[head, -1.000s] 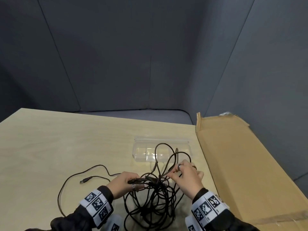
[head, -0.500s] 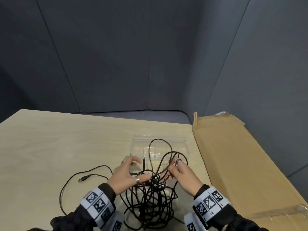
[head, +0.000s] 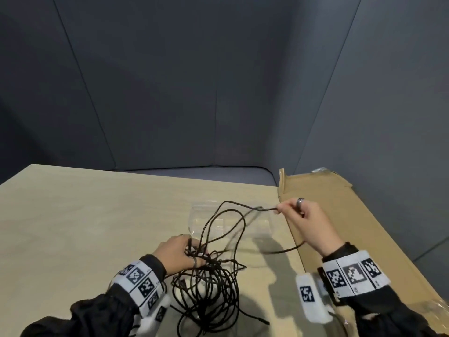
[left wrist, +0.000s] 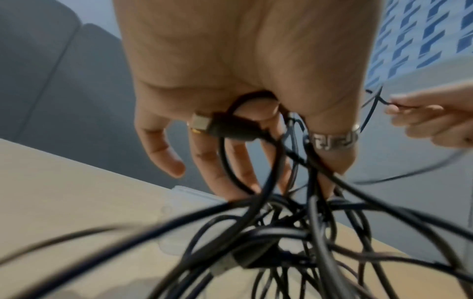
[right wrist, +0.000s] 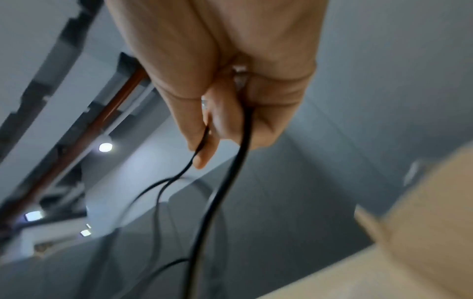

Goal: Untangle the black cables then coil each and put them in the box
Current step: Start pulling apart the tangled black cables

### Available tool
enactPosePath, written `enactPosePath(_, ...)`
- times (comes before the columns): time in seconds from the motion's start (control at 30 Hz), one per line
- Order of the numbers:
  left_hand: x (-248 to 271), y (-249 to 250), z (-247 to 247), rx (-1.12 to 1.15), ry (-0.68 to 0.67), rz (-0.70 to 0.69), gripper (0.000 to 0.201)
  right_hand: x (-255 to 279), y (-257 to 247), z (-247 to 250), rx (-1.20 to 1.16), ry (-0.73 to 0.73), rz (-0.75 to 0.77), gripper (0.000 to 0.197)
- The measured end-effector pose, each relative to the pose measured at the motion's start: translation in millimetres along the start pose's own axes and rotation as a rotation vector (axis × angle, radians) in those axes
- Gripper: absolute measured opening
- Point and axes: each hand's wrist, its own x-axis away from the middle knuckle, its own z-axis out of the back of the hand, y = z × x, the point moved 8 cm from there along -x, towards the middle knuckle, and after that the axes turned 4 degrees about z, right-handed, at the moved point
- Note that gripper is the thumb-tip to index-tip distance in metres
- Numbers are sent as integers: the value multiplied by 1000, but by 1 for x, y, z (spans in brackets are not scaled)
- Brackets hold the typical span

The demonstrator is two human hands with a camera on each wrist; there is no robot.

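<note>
A tangle of black cables (head: 213,280) hangs and lies on the wooden table (head: 85,215) in front of me. My left hand (head: 178,254) grips the top of the bundle; the left wrist view shows its fingers curled round cables (left wrist: 268,212) and a USB plug (left wrist: 222,126). Raised to the right, my right hand (head: 303,222) pinches one cable strand (head: 257,209) and pulls it away from the tangle. The right wrist view shows that strand (right wrist: 230,174) passing through the curled fingers. A clear plastic box (head: 228,222) sits behind the tangle.
A large flattened cardboard sheet (head: 352,227) lies along the right side of the table, under my right hand. Grey partition walls (head: 194,93) enclose the back and right. A cable end (head: 263,322) trails near the front edge.
My right hand has moved up and far to the right, drawing a strand out of the tangle. My left hand has closed on the bundle and dropped slightly.
</note>
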Motion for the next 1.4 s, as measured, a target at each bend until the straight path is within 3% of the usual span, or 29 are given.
enactPosePath(0.1, 3, -18, 22, -69, 57, 68, 40, -5, 0, 45, 377, 177, 71, 24)
enactPosePath(0.2, 6, -29, 39, -88, 102, 160, 48, -4, 7, 58, 549, 179, 77, 36)
enactPosePath(0.23, 8, -28, 42, -157, 120, 192, 52, -4, 8, 57, 551, 177, 78, 34)
enactPosePath(0.3, 15, -16, 53, -346, 290, 190, 67, -4, 10, 47, 470, 127, 60, 28)
enactPosePath(0.37, 25, 13, 60, -385, 517, 44, 71, -3, 7, 28, 348, 26, 38, 20)
enactPosePath(0.4, 26, 25, 53, -351, 541, -49, 70, -3, 4, 19, 286, -24, 42, 16)
enactPosePath(0.47, 20, 40, 27, -251, 400, -180, 76, 1, -10, 4, 119, -123, 93, 15)
enactPosePath(0.53, 9, 38, -2, -223, 182, -169, 82, 7, -35, 0, -126, -189, 173, 18)
enactPosePath(0.63, -2, 33, -18, -368, 72, -141, 57, 15, -75, 12, -422, -212, 260, 16)
enactPosePath(0.73, -6, 37, -19, -447, 129, -131, 46, 13, -87, 17, -455, -183, 255, 13)
enactPosePath(0.87, -9, 38, -2, -236, 307, -60, 47, 7, -69, 16, -572, -106, 119, 15)
enactPosePath(0.93, -11, 36, -2, -242, 310, -53, 48, 8, -65, 16, -570, -109, 86, 14)
enactPosePath(1.07, -14, 31, 5, -171, 351, -34, 28, 4, -56, 25, -479, -83, 70, 16)
enactPosePath(1.2, -17, 18, 18, -68, 395, 123, 43, 3, -46, 24, -402, -96, 56, 16)
enactPosePath(1.27, -21, 16, 19, -104, 375, 116, 47, 3, -41, 26, -382, -88, 54, 16)
enactPosePath(1.4, -18, 32, 5, -265, 166, -61, 29, -1, -25, 41, -462, 41, 43, 14)
